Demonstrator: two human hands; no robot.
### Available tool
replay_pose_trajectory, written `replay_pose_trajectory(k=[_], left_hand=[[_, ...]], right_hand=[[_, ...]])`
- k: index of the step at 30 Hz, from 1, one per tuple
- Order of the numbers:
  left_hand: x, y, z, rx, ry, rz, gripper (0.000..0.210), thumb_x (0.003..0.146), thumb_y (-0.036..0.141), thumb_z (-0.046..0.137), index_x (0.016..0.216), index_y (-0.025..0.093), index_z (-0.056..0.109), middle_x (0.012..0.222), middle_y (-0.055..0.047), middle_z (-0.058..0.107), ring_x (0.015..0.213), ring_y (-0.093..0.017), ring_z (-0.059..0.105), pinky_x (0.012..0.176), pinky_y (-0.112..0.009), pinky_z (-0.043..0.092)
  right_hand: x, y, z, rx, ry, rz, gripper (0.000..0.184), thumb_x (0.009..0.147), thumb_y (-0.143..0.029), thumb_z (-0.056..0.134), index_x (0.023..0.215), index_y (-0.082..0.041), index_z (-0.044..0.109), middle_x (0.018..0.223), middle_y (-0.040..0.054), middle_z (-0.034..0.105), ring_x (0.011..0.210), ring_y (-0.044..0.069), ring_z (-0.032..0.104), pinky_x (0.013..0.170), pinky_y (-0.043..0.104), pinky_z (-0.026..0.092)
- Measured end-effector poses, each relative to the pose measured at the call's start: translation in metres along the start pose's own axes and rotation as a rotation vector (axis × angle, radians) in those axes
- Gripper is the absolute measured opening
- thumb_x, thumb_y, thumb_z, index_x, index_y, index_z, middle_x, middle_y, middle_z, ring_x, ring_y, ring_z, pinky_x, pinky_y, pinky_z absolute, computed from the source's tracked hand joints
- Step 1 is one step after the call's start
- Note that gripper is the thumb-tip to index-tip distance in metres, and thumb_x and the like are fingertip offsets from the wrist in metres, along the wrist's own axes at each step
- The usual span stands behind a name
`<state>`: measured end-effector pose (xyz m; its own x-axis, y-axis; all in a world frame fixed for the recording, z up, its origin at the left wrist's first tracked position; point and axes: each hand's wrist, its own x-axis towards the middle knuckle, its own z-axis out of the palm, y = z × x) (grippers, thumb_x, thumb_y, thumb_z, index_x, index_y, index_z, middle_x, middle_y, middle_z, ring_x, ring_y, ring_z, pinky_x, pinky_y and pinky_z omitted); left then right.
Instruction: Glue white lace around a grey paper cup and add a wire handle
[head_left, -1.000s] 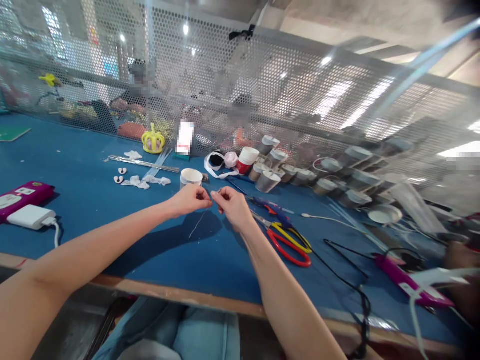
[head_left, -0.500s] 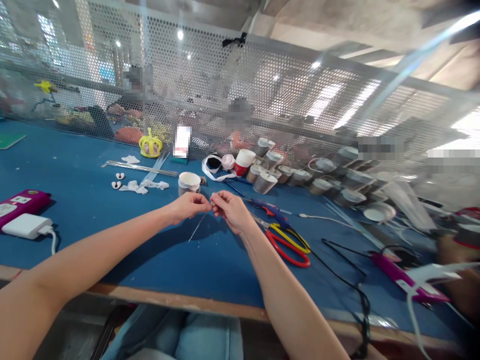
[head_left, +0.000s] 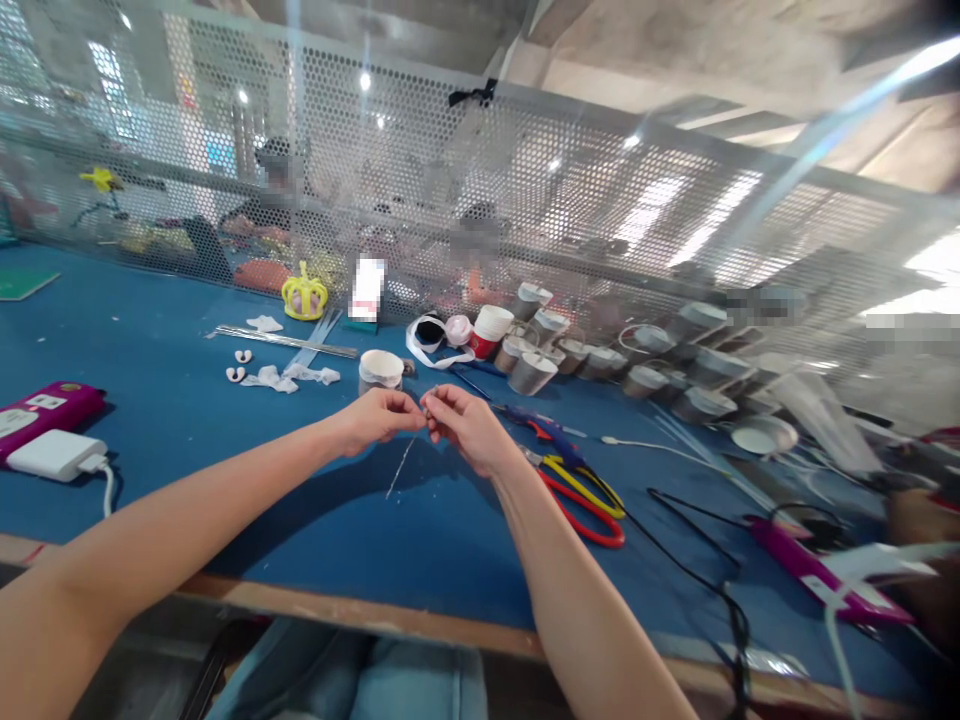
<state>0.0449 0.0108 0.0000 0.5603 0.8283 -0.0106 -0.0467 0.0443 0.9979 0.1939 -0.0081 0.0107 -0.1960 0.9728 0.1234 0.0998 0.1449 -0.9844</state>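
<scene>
Silvery strand (head_left: 401, 466) slants down from my left hand (head_left: 380, 415) and right hand (head_left: 466, 425), both pinching its upper end close together, over the blue table (head_left: 337, 545), near a cup (head_left: 370, 380).

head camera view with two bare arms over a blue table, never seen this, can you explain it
No machine here: a person works bare-handed, seen from a camera worn on the head, looking forward and down. The left hand and right hand are close together, fingers pinched on a thin strand that hangs below; the gripped part is too small to make out. On the blue table, a cup stands beyond the left hand, scissors lie beside the right forearm, and a yellow crown sits farther back, before a mesh screen.
</scene>
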Motion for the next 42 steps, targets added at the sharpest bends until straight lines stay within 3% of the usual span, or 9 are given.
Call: replay_pose_trajectory(k=[3, 10, 17, 24, 31, 36, 42], left_hand=[[-0.0005, 0.0008, -0.0014, 0.052, -0.006, 0.006, 0.021, 0.058, 0.029, 0.065, 0.061, 0.012, 0.053, 0.054, 0.005, 0.045, 0.043, -0.002, 0.027, 0.042, -0.021, 0.014], [0.0001, 0.0028, -0.0078, 0.149, -0.029, 0.051, 0.021, 0.061, 0.029, 0.064, 0.070, 0.011, 0.058, 0.060, 0.002, 0.050, 0.049, -0.004, 0.033, 0.043, -0.020, 0.020], [-0.0012, 0.0058, -0.0072, 0.215, 0.003, 0.091, 0.016, 0.060, 0.026, 0.063, 0.065, 0.011, 0.059, 0.059, 0.002, 0.053, 0.053, -0.006, 0.040, 0.049, -0.020, 0.027], [-0.0014, 0.0054, -0.0067, 0.232, 0.019, 0.090, 0.016, 0.061, 0.026, 0.062, 0.063, 0.011, 0.058, 0.056, 0.003, 0.050, 0.051, -0.005, 0.037, 0.048, -0.021, 0.026], [-0.0039, 0.0082, -0.0053, 0.096, -0.042, -0.036, 0.022, 0.059, 0.030, 0.065, 0.059, 0.012, 0.053, 0.050, 0.005, 0.044, 0.044, -0.003, 0.028, 0.043, -0.021, 0.018], [-0.0016, 0.0054, -0.0075, 0.210, -0.003, 0.039, 0.020, 0.059, 0.030, 0.064, 0.060, 0.011, 0.056, 0.052, 0.004, 0.045, 0.046, -0.004, 0.031, 0.043, -0.020, 0.021], [0.0009, 0.0002, -0.0072, 0.276, 0.021, 0.120, 0.014, 0.061, 0.025, 0.060, 0.060, 0.012, 0.058, 0.056, 0.002, 0.054, 0.055, -0.007, 0.044, 0.055, -0.022, 0.034]], right_hand=[[-0.0005, -0.0004, -0.0027, -0.084, -0.027, 0.005, 0.025, 0.069, -0.040, 0.060, 0.067, -0.017, 0.050, 0.054, -0.0054, 0.049, 0.046, 0.007, 0.045, 0.047, 0.022, 0.037], [0.0003, 0.0003, -0.0015, -0.132, 0.052, -0.013, 0.029, 0.069, -0.043, 0.059, 0.062, -0.018, 0.046, 0.050, -0.0064, 0.046, 0.043, 0.007, 0.043, 0.045, 0.023, 0.035], [-0.0006, 0.0000, 0.0002, -0.226, 0.098, -0.029, 0.030, 0.070, -0.044, 0.057, 0.059, -0.019, 0.044, 0.046, -0.0066, 0.045, 0.041, 0.008, 0.042, 0.045, 0.023, 0.034], [-0.0017, -0.0004, 0.0051, -0.291, 0.183, -0.059, 0.027, 0.071, -0.038, 0.057, 0.057, -0.019, 0.045, 0.041, -0.0073, 0.042, 0.040, 0.008, 0.038, 0.045, 0.023, 0.031], [-0.0013, 0.0007, 0.0048, -0.088, 0.031, -0.031, 0.028, 0.069, -0.044, 0.058, 0.069, -0.017, 0.054, 0.057, -0.0030, 0.051, 0.050, 0.009, 0.046, 0.047, 0.023, 0.037], [-0.0012, 0.0006, 0.0047, -0.181, 0.091, -0.031, 0.029, 0.071, -0.045, 0.056, 0.062, -0.017, 0.051, 0.050, -0.0055, 0.045, 0.043, 0.007, 0.041, 0.044, 0.022, 0.035], [-0.0016, -0.0007, 0.0057, -0.242, 0.098, -0.043, 0.032, 0.070, -0.048, 0.054, 0.058, -0.019, 0.048, 0.047, -0.0060, 0.043, 0.042, 0.008, 0.040, 0.044, 0.023, 0.034]])
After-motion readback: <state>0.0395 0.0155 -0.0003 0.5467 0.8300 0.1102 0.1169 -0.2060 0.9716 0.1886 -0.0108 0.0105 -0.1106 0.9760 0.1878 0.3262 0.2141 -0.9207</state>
